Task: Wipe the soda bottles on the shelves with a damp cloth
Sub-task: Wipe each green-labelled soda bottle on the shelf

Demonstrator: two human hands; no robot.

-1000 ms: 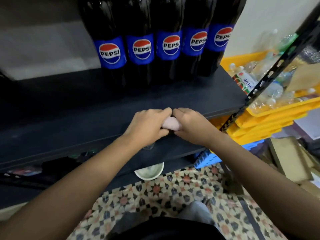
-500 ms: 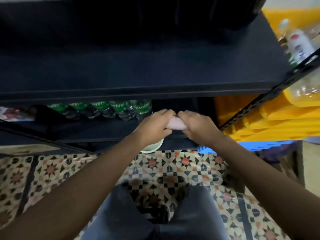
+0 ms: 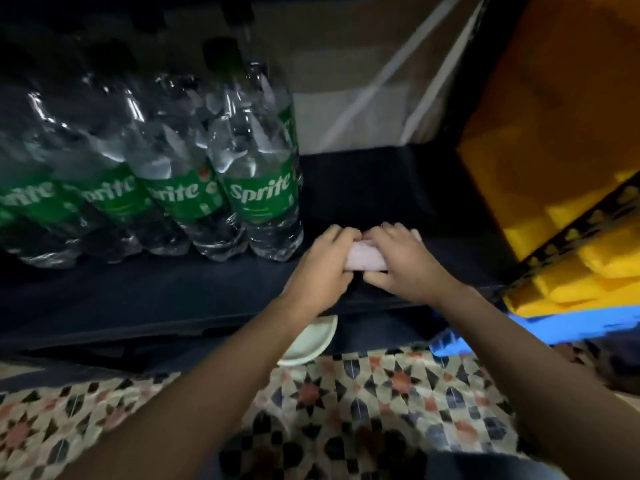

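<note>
Four Sprite bottles (image 3: 258, 188) show their green labels in a row on the dark shelf (image 3: 173, 292) — any further ones are lost in shadow. One rolled pale cloth (image 3: 367, 259) sits between two hands: the left hand (image 3: 320, 271) and right hand (image 3: 405, 263) each grip an end, just right of the nearest bottle.

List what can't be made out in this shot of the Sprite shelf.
- Bottle caps, head view: lost in shadow.
- Leftmost Sprite bottle: cut by the left edge.
- Pink cloth: mostly covered by left hand and right hand; dampness unreadable.
- White bowl: half hidden behind the left forearm.
</note>
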